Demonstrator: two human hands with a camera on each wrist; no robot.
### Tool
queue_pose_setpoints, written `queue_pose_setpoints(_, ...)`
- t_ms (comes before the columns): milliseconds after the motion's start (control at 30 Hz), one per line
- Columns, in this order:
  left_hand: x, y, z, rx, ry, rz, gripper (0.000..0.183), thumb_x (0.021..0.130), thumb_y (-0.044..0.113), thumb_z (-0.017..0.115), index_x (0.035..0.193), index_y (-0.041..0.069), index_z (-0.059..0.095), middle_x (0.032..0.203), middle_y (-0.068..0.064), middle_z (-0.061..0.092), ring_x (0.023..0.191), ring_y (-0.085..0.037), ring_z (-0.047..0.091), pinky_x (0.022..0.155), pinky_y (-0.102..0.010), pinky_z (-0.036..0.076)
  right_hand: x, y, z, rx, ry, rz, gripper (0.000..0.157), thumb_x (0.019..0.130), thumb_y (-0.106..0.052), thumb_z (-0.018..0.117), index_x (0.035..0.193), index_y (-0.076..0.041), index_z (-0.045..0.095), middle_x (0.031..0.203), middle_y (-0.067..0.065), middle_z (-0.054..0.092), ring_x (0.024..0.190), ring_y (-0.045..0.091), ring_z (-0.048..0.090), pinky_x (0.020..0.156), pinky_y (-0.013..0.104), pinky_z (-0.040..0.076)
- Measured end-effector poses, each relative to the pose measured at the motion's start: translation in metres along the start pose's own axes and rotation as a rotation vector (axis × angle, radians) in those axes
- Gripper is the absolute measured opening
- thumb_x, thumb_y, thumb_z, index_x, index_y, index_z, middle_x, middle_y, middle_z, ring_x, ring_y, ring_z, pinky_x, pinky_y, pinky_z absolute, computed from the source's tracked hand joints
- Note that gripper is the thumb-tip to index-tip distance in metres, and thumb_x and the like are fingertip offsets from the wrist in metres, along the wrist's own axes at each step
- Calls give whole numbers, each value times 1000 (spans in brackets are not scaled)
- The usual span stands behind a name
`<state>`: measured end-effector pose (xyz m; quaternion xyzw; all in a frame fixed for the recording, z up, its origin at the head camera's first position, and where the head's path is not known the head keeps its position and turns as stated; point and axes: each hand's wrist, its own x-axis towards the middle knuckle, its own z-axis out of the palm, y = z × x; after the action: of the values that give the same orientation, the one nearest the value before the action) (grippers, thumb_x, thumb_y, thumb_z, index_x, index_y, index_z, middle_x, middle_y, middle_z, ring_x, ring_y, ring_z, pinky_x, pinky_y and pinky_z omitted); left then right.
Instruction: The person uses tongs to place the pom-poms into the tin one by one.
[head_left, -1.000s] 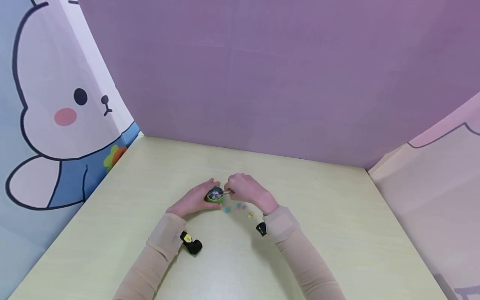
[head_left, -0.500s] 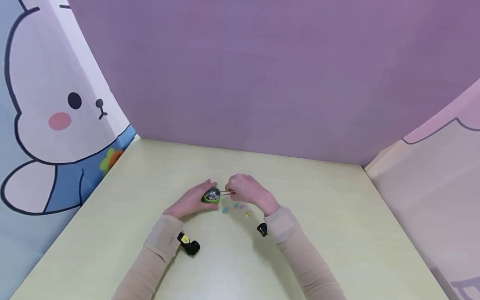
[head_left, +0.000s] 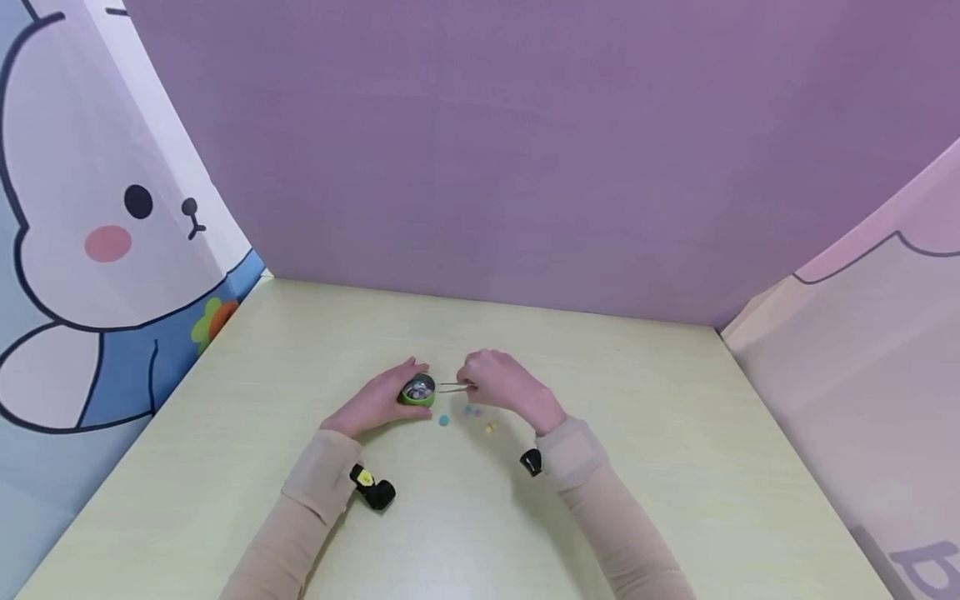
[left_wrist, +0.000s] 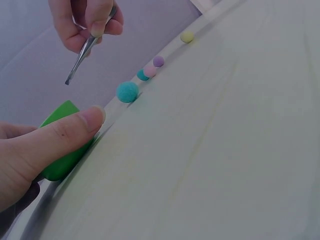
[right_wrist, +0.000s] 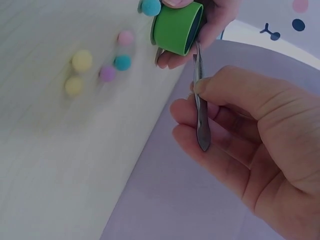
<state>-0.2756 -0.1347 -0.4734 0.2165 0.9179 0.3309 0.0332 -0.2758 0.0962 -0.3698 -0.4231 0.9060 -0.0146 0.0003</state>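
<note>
My left hand [head_left: 378, 402] grips a small green cup [head_left: 417, 395], its thumb along the near side and its fingers round the far side. In the left wrist view the cup's green wall [left_wrist: 62, 167] stands on the table. Small shiny things show inside it in the head view. With thumb and fingers, my right hand [head_left: 502, 386] pinches a pair of metal tweezers [right_wrist: 201, 112] just right of the cup. The tweezers' tips point at the cup, slightly parted, and nothing shows between them. By the cup lies a bigger turquoise pom-pom [left_wrist: 127, 92].
More small pom-poms lie on the table below my right hand: a teal one [right_wrist: 122, 63], a pink one [right_wrist: 125, 37], a purple one [right_wrist: 107, 74] and a yellow pair [right_wrist: 81, 60]. A purple backdrop [head_left: 480, 167] rises behind the pale table [head_left: 675, 467].
My right hand and the tweezers have drawn back to the right, so the tips stand away from the cup. My left hand keeps its grip; the head view has shifted slightly.
</note>
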Motion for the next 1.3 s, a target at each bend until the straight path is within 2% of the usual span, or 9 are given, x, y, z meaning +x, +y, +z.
queue_pose_setpoints(133, -1, 1, 0, -9, -3, -7, 90, 81, 48, 79, 152, 9, 39, 160, -25, 29, 144, -44, 37, 117, -57, 36, -7, 3, 1, -10, 9, 9, 29, 79, 8, 63, 63, -14, 53, 65, -6, 41, 63, 7, 33, 55, 16, 26)
queue_pose_setpoints(367, -1, -2, 2, -3, -2, 1, 92, 80, 49, 79, 152, 9, 39, 160, -24, 29, 145, -43, 37, 117, -57, 35, -26, 7, 6, 35, 26, 30, 43, 74, 13, 57, 60, -18, 30, 65, -6, 25, 64, 8, 24, 56, 18, 18)
queue_pose_setpoints(467, 0, -5, 2, 5, 1, 7, 93, 79, 50, 78, 152, 10, 38, 160, -24, 29, 144, -43, 37, 117, -57, 36, -33, 10, 9, 45, 39, 36, 44, 73, 14, 57, 61, -17, 28, 65, -5, 24, 64, 8, 24, 57, 18, 18)
queue_pose_setpoints(800, -1, -6, 0, 0, -9, -15, 94, 79, 53, 78, 153, 11, 37, 161, -23, 27, 145, -44, 36, 117, -59, 34, -45, 17, 16, 55, 45, 53, 25, 77, 7, 64, 63, -13, 58, 65, -5, 49, 61, 6, 34, 54, 14, 27)
queue_pose_setpoints(1300, 0, -5, 0, -9, 0, -4, 93, 79, 51, 78, 153, 10, 38, 161, -24, 27, 145, -45, 35, 117, -60, 34, -53, 15, 21, 70, 24, 54, 20, 78, 6, 67, 66, -10, 64, 64, -4, 49, 61, 6, 34, 53, 14, 27)
